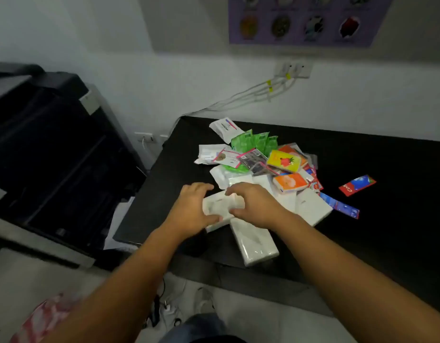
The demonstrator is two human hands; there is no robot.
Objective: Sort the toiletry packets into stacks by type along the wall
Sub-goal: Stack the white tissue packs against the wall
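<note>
Left hand [192, 210] and right hand [255, 206] grip one white packet [217, 206]; three green sachets [261, 142] lie behind

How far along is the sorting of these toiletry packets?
Barely begun: no clear stacks along the white wall. Left hand and right hand grip a white plastic-wrapped pack. Green sachets, a yellow packet and a stray red sachet lie unsorted on the black table.

Glossy plastic-wrapped white packets [253, 240], apparently, lie on a matt black table [387, 231].
</note>
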